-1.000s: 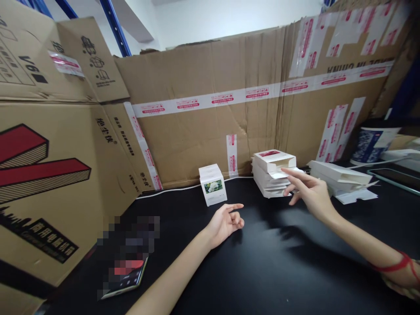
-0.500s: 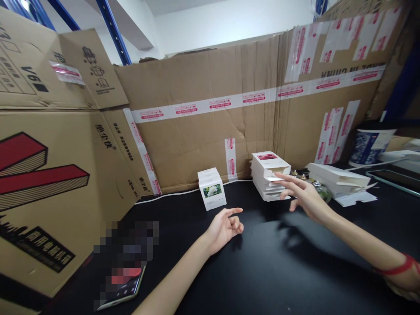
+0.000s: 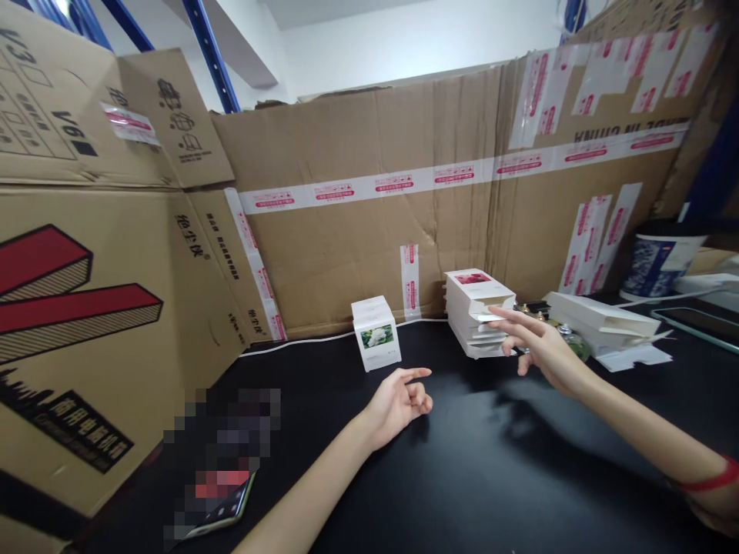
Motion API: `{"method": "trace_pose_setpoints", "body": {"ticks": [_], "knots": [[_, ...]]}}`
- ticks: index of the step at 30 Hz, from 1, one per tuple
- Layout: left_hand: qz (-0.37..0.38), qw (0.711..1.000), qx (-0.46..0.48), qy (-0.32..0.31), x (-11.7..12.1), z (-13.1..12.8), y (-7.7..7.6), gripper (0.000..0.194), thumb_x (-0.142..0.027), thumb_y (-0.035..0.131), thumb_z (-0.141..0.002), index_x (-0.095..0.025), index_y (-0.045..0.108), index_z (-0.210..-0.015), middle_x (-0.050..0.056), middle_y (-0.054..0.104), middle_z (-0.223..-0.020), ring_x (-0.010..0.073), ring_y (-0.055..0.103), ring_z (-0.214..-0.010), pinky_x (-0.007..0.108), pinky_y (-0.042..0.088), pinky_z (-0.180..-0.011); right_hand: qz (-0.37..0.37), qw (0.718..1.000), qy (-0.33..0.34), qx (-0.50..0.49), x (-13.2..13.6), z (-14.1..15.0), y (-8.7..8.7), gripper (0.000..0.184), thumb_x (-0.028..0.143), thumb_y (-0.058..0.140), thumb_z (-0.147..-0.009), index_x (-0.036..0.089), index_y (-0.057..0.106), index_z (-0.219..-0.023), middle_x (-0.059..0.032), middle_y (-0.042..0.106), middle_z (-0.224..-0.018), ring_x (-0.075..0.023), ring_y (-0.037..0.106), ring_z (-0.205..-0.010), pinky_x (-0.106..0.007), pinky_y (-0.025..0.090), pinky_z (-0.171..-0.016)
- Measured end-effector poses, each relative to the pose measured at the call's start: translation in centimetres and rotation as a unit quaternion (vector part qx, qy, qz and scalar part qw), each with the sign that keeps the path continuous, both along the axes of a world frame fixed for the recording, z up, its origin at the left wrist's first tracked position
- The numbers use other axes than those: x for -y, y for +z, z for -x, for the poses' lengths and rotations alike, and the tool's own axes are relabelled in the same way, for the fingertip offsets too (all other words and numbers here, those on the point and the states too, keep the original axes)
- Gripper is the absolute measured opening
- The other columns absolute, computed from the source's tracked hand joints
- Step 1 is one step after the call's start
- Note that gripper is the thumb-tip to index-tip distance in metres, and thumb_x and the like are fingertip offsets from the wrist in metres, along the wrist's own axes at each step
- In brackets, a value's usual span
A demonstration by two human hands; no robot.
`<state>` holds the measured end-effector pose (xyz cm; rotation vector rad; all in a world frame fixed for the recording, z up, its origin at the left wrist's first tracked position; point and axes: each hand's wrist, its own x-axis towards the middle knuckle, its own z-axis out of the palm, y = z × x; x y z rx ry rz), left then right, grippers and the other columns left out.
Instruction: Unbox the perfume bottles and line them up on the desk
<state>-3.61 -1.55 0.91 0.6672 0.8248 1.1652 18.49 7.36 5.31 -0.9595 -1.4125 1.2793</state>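
Observation:
My left hand (image 3: 399, 408) hovers over or rests on the black table, its index finger stretched out and the others loosely curled, with nothing in it. Just behind it stands a small white box (image 3: 378, 350) with a white-flower picture on its front. My right hand (image 3: 540, 346) reaches to the stack of white boxes (image 3: 476, 288), fingers spread and holding nothing. Its fingertips are at the stack's front side; whether they touch it I cannot tell. The top box bears a red-flower picture. Partly hidden behind my right hand are small glass bottles (image 3: 576, 342) with gold-coloured tops.
An opened white carton (image 3: 606, 323) lies right of the bottles. A blue-and-white tub (image 3: 661, 261) and a tablet-like device (image 3: 701, 327) are at the far right. A phone (image 3: 225, 512) lies front left. Cardboard walls (image 3: 346, 254) close the back and left; a white cable (image 3: 300, 345) runs along them.
The view has shifted slightly, so the scene sits a little further right. Both hands keep nearly the same pose and place relative to the boxes.

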Motion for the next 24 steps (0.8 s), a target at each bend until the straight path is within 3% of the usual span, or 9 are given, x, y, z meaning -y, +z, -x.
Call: {"method": "trace_pose_setpoints", "body": {"ticks": [3, 7, 9, 11, 13, 15, 20, 22, 24], "knots": [[-0.002, 1.0, 0.002, -0.004, -0.1, 0.1, -0.1, 0.024, -0.027, 0.041, -0.08, -0.011, 0.055, -0.091, -0.002, 0.046, -0.047, 0.0136, 0.052, -0.052, 0.024, 0.037, -0.059, -0.02, 1.0, 0.0, -0.012, -0.3, -0.2, -0.4, 0.056, 0.043, 0.067, -0.065, 0.018, 0.056, -0.113, -0.0038, 0.06, -0.081, -0.0068, 0.048, -0.044, -0.017, 0.041, -0.026], [-0.028, 0.999, -0.018, -0.004, -0.2, -0.2, -0.4, 0.026, -0.03, 0.042, -0.078, -0.011, 0.054, -0.092, -0.003, 0.047, -0.046, 0.0134, 0.053, -0.052, 0.024, 0.037, -0.059, -0.084, 0.996, 0.014, -0.028, 0.2, -0.3, -0.9, 0.046, 0.045, 0.062, -0.071, 0.018, 0.053, -0.107, 0.0054, 0.05, -0.056, -0.008, 0.045, -0.034, -0.02, 0.04, -0.027], [-0.064, 0.995, -0.074, 0.033, -0.1, -0.6, -0.6, 0.024, -0.03, 0.041, -0.077, -0.013, 0.053, -0.089, -0.003, 0.047, -0.045, 0.0131, 0.051, -0.05, 0.024, 0.036, -0.055, -0.138, 0.989, 0.046, -0.026, 1.2, -0.3, -1.1, 0.036, 0.043, 0.057, -0.077, 0.019, 0.051, -0.102, 0.0059, 0.05, -0.052, -0.0085, 0.045, -0.034, -0.02, 0.04, -0.029], [-0.121, 0.97, -0.185, 0.103, 0.2, -0.9, -0.7, 0.018, -0.029, 0.042, -0.076, -0.016, 0.051, -0.084, -0.004, 0.047, -0.045, 0.012, 0.047, -0.047, 0.023, 0.033, -0.052, -0.209, 0.974, 0.087, -0.007, 2.4, -0.2, -1.3, 0.024, 0.038, 0.052, -0.082, 0.019, 0.051, -0.097, 0.0058, 0.051, -0.05, -0.0086, 0.046, -0.034, -0.02, 0.039, -0.032], [-0.187, 0.911, -0.319, 0.182, 0.5, -1.0, -0.6, 0.011, -0.025, 0.042, -0.076, -0.017, 0.05, -0.079, -0.004, 0.047, -0.047, 0.011, 0.045, -0.047, 0.023, 0.033, -0.052, -0.29, 0.949, 0.125, 0.031, 3.7, -0.1, -1.6, 0.012, 0.029, 0.048, -0.085, 0.02, 0.05, -0.094, 0.0062, 0.05, -0.048, -0.0083, 0.047, -0.036, -0.019, 0.04, -0.036], [-0.24, 0.829, -0.43, 0.264, 0.8, -0.8, -0.4, 0.007, -0.021, 0.042, -0.078, -0.019, 0.049, -0.078, -0.004, 0.048, -0.052, 0.0114, 0.046, -0.052, 0.023, 0.035, -0.056, -0.373, 0.913, 0.143, 0.08, 4.6, 0.1, -2.0, 0.01, 0.02, 0.046, -0.085, 0.022, 0.05, -0.094, 0.0067, 0.051, -0.048, -0.008, 0.048, -0.037, -0.019, 0.041, -0.04], [-0.304, 0.643, -0.532, 0.459, 0.6, 0.8, 0.4, 0.013, -0.019, 0.048, -0.077, -0.021, 0.047, -0.09, 0.003, 0.054, -0.087, 0.0165, 0.051, -0.082, 0.03, 0.041, -0.075, -0.56, 0.784, 0.178, 0.198, 5.2, 0.4, -2.9, 0.03, 0.011, 0.05, -0.074, 0.024, 0.049, -0.101, 0.0088, 0.049, -0.047, -0.0073, 0.046, -0.036, -0.02, 0.039, -0.043], [-0.304, 0.597, -0.551, 0.497, 0.3, 1.5, 0.5, 0.026, -0.019, 0.052, -0.076, -0.021, 0.045, -0.101, 0.006, 0.051, -0.099, 0.0196, 0.048, -0.094, 0.035, 0.04, -0.084, -0.574, 0.764, 0.197, 0.217, 5.1, 0.3, -3.1, 0.036, 0.012, 0.05, -0.072, 0.023, 0.047, -0.106, 0.0105, 0.044, -0.045, -0.0065, 0.043, -0.034, -0.02, 0.037, -0.043], [-0.29, 0.578, -0.563, 0.514, -0.1, 2.2, 0.4, 0.039, -0.02, 0.056, -0.075, -0.021, 0.042, -0.112, 0.009, 0.047, -0.11, 0.0228, 0.044, -0.105, 0.04, 0.037, -0.091, -0.562, 0.77, 0.203, 0.225, 5.0, 0.2, -3.1, 0.038, 0.013, 0.049, -0.071, 0.022, 0.045, -0.108, 0.0112, 0.041, -0.044, -0.0063, 0.041, -0.033, -0.02, 0.034, -0.042]]}}
